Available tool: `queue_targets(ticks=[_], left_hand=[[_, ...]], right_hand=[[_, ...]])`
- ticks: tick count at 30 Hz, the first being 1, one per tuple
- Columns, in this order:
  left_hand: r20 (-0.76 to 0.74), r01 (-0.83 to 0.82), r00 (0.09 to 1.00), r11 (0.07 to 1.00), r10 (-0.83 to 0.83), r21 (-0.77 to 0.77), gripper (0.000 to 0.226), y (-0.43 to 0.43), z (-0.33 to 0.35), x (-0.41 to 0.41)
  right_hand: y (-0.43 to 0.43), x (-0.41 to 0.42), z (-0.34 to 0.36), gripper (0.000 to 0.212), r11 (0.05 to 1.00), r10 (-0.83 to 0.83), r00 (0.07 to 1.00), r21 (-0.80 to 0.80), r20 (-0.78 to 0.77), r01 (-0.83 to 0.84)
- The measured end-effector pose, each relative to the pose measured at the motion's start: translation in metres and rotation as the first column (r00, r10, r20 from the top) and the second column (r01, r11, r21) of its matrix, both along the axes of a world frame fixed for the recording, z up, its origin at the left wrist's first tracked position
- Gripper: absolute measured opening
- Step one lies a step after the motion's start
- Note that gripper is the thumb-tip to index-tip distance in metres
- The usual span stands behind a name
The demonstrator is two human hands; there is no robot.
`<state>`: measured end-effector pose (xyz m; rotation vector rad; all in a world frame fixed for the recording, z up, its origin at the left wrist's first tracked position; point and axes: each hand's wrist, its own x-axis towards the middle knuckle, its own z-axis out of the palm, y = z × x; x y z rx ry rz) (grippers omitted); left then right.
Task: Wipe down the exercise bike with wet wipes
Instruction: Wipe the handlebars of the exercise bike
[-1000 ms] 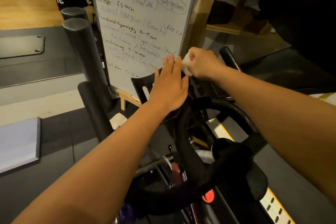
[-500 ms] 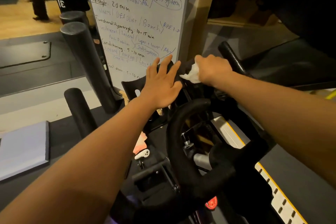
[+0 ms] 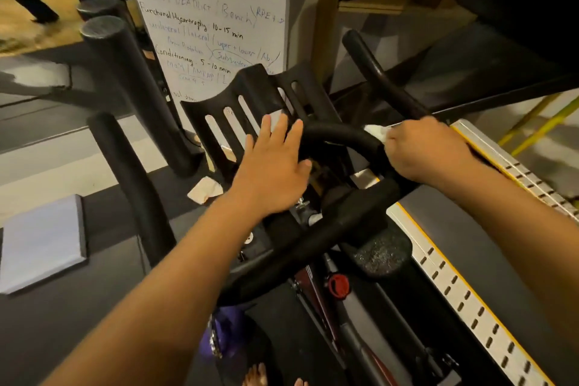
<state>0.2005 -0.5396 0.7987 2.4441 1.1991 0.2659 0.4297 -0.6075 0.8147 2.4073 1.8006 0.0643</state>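
The black exercise bike fills the middle, with padded handlebars [image 3: 338,135], a slotted black tray [image 3: 250,94] at the front and a red knob [image 3: 338,287] lower down. My left hand [image 3: 272,166] lies flat, fingers straight, on the tray's near edge and the handlebar loop. My right hand [image 3: 423,150] grips a crumpled white wet wipe [image 3: 376,131] and presses it against the right side of the handlebar loop, where the right bar [image 3: 376,72] sticks forward.
A whiteboard [image 3: 213,9] with handwriting stands just behind the bike. Black foam rollers [image 3: 131,88] stand upright at the left. A crumpled paper [image 3: 205,189] lies on the dark floor mat. A perforated white and yellow rail [image 3: 454,276] runs along the right. A grey pad [image 3: 40,241] lies at left.
My right hand has slid the wipe from the tray's upper edge down and right onto the handlebar loop. My left hand stays flat on the tray. The view has dropped lower.
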Motion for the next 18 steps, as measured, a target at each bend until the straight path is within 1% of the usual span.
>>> queue_targets(ticks=[1, 2, 4, 5, 7, 10, 12, 13, 15, 16, 18], left_hand=[[0.02, -0.018, 1.0, 0.997, 0.016, 0.069, 0.064, -0.01, -0.008, -0.005], [0.091, -0.056, 0.995, 0.996, 0.049, 0.075, 0.064, -0.016, -0.013, -0.008], [0.291, -0.144, 0.946, 0.989, 0.146, -0.028, 0.062, -0.021, -0.01, -0.011], [0.353, -0.178, 0.915, 0.981, 0.193, -0.075, 0.058, -0.022, -0.008, -0.011], [0.36, -0.209, 0.902, 0.971, 0.237, -0.114, 0.05, -0.022, -0.006, -0.011], [0.332, -0.29, 0.874, 0.929, 0.355, -0.23, 0.044, -0.019, -0.012, -0.011], [0.346, -0.333, 0.831, 0.888, 0.435, -0.316, 0.042, -0.018, -0.015, -0.011], [0.339, -0.345, 0.824, 0.876, 0.455, -0.336, 0.041, -0.018, -0.016, -0.011], [0.324, -0.355, 0.822, 0.866, 0.469, -0.353, 0.04, -0.019, -0.015, -0.01], [0.323, -0.354, 0.821, 0.863, 0.471, -0.36, 0.04, -0.019, -0.015, -0.01], [0.329, -0.35, 0.813, 0.855, 0.48, -0.383, 0.04, -0.018, -0.014, -0.01]], right_hand=[[-0.017, -0.001, -0.001, 0.028, 0.999, -0.021, 0.999, 0.039, 0.031, 0.02], [-0.031, -0.001, 0.0, 0.029, 0.995, -0.05, 0.999, 0.091, 0.018, 0.048], [-0.05, -0.011, 0.013, 0.034, 0.976, -0.086, 0.994, 0.195, -0.06, 0.096], [-0.056, -0.023, 0.019, 0.033, 0.973, -0.058, 0.994, 0.219, -0.09, 0.077], [-0.061, -0.058, 0.021, 0.03, 0.973, 0.093, 0.988, 0.22, -0.124, -0.064], [-0.062, -0.123, 0.002, 0.048, 0.937, 0.285, 0.933, 0.269, -0.219, -0.223], [-0.064, -0.15, -0.006, 0.044, 0.913, 0.38, 0.883, 0.268, -0.275, -0.309], [-0.065, -0.152, -0.003, 0.044, 0.897, 0.418, 0.868, 0.273, -0.266, -0.348], [-0.063, -0.134, 0.007, 0.039, 0.896, 0.427, 0.862, 0.259, -0.274, -0.361], [-0.06, -0.119, 0.014, 0.035, 0.921, 0.375, 0.883, 0.22, -0.283, -0.321], [-0.053, -0.09, 0.026, 0.042, 0.975, 0.213, 0.948, 0.12, -0.237, -0.189]])
